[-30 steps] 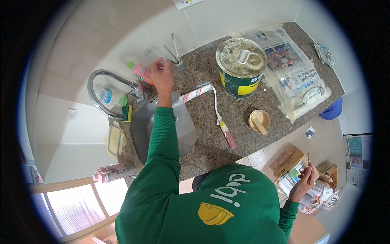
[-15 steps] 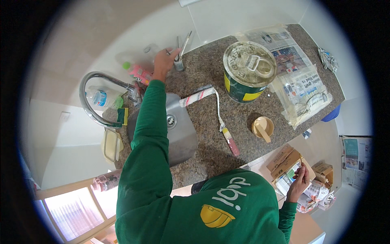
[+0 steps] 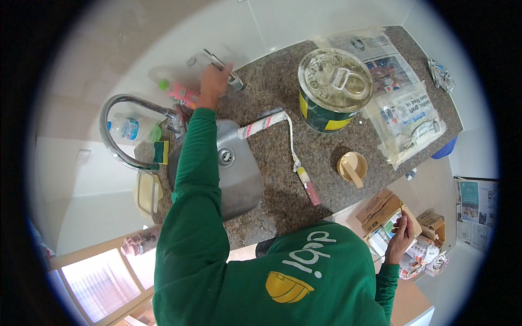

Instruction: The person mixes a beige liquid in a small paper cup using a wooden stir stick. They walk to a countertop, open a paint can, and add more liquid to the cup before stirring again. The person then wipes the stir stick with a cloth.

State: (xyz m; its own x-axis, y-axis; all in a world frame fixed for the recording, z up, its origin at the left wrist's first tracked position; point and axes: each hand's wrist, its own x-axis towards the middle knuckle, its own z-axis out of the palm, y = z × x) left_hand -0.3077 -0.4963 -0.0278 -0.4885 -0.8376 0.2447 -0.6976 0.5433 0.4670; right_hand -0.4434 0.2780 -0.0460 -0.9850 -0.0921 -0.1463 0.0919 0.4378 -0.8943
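My left hand [image 3: 213, 82] reaches over the sink to the back of the counter. Its fingers are closed around slim, pen-like tools [image 3: 215, 57] that lean from a small cup [image 3: 235, 82], now tilted; motion blurs the grip. Low on the right, my right hand [image 3: 398, 239] hangs past the counter edge, fingers pinched together. Whether they hold anything small I cannot make out. A paint roller [image 3: 263, 125] with a red and yellow handle lies between the sink and a large green paint can [image 3: 331, 95] with a metal lid.
Near the front edge stands a round tub [image 3: 346, 161] with a flat wooden stick across it. Taped newspaper [image 3: 405, 117] covers the counter's right end. A curved tap [image 3: 106, 127] arches by the steel sink [image 3: 239, 190]. A pink bottle [image 3: 182, 93] stands behind; cardboard boxes [image 3: 381, 212] sit below.
My left hand has shifted slightly left, and the tools and cup have gone from upright to tilted. My right hand has barely moved.
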